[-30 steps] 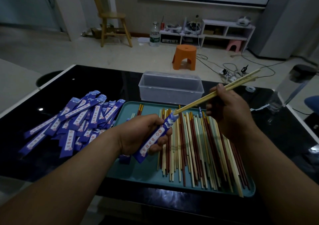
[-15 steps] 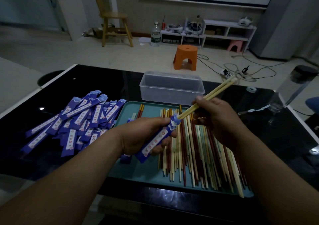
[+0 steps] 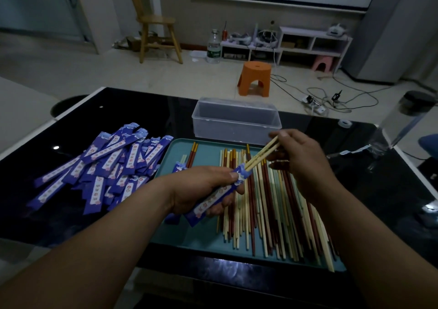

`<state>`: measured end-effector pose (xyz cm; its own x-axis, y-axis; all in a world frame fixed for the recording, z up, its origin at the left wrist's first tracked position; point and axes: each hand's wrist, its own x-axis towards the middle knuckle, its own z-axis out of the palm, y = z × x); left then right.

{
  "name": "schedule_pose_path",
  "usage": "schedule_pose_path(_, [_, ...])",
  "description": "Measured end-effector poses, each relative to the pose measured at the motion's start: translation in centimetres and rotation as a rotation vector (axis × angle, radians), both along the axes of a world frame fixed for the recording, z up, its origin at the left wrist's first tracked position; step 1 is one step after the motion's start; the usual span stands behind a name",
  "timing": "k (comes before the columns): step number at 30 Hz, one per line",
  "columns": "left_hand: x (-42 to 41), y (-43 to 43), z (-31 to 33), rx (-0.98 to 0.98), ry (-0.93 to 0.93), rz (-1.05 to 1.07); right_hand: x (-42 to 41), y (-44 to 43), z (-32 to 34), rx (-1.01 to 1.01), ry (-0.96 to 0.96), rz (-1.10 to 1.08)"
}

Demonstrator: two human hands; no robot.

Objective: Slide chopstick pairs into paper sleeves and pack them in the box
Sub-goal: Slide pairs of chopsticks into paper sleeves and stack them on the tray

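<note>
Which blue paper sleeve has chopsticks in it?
The blue paper sleeve gripped in the left hand: a pale wooden chopstick pair juts from its mouth. The piled sleeves show none.

Background, beyond glossy black table (image 3: 142, 109)
Orange plastic stool (image 3: 254, 77) on floor, tangled dark cables (image 3: 343, 97) near it; wooden chair (image 3: 156, 31) at back; clear plastic bottle (image 3: 213, 47) just beside low white shelf unit (image 3: 312, 43).
</note>
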<state>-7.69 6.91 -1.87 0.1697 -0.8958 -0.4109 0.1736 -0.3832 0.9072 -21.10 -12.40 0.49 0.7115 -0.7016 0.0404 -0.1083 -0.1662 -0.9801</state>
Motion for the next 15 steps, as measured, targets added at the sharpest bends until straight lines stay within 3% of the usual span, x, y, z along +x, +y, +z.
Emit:
schedule_pose_path(6, [0.2, 0.0, 0.0, -0.005, 0.000, 0.013, 0.6, 0.8, -0.3, -0.046, 0.059, 0.104])
schedule_pose_path(10, [0.3, -0.3, -0.3, -0.014, 0.016, 0.052, 0.7, 1.2, -0.3, 0.070, 0.065, 0.066])
schedule_pose_path(15, [-0.1, -0.8, -0.1, -0.049, 0.028, 0.096, 1.1, 3.0, -0.8, 0.146, 0.133, 0.244])
